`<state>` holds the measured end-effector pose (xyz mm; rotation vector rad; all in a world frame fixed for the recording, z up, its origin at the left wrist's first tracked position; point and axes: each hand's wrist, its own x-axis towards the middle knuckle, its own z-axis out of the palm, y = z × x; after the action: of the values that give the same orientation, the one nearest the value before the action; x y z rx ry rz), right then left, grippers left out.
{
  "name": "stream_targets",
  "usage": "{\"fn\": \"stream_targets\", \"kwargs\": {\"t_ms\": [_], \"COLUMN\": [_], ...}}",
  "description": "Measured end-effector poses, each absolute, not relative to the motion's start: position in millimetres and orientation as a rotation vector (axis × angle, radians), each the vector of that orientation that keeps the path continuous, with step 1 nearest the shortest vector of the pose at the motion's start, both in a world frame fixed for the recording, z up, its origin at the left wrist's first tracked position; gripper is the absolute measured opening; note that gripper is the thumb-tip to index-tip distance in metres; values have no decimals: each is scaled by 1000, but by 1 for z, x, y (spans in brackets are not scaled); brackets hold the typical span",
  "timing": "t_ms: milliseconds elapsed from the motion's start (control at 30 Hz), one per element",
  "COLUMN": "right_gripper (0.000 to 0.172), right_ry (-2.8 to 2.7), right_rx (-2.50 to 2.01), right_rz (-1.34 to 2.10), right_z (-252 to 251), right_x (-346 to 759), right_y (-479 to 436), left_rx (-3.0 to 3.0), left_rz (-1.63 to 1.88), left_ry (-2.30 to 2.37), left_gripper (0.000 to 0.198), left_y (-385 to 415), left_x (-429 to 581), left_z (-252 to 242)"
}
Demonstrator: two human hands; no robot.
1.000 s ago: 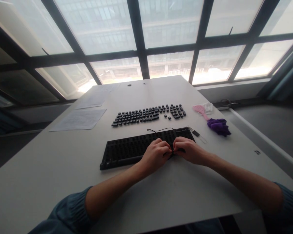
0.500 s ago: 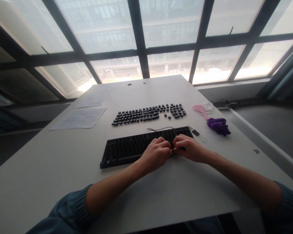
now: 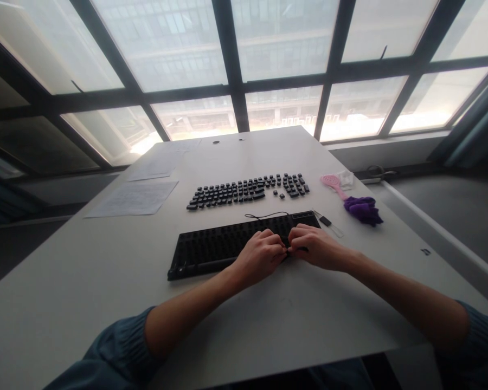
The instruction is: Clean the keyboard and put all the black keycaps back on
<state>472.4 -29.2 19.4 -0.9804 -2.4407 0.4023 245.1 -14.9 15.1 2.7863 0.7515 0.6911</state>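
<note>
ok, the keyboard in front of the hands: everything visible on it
The keyboard is black, long, looks plastic, and lies flat on the white table, slightly angled. Its keycaps are off, leaving a bare grid. A thin black cable loops from its far edge. The left hand and right hand rest on its right part, fingertips meeting.

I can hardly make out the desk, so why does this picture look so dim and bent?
Head view: bright windows behind leave the keyboard, left hand and right hand in dull backlight; the wide lens bows the window frames; the loose keycaps look soft, legends unreadable.
</note>
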Motion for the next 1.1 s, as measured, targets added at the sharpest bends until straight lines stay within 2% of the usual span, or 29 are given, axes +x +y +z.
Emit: {"fn": "stream_targets", "kwargs": {"t_ms": [267,733,900,1100], "right_gripper": [12,17,9,9], "right_ry": [-2467,-2431,-2374,-2148], "right_rx": [-973,-882,-838,-1054], "right_rz": [464,437,455,344], "right_z": [18,14,11,15], "right_x": [480,478,481,491], "right_y": [-23,-22,-19,0], "left_rx": [2753,2842,2896,2933], "left_rz": [706,643,599,552], "left_ry": [749,799,877,885], "left_gripper": [23,21,16,22], "left_y": [-14,-16,-18,-20], "left_x": [242,241,243,244], "left_z": [9,8,9,9]}}
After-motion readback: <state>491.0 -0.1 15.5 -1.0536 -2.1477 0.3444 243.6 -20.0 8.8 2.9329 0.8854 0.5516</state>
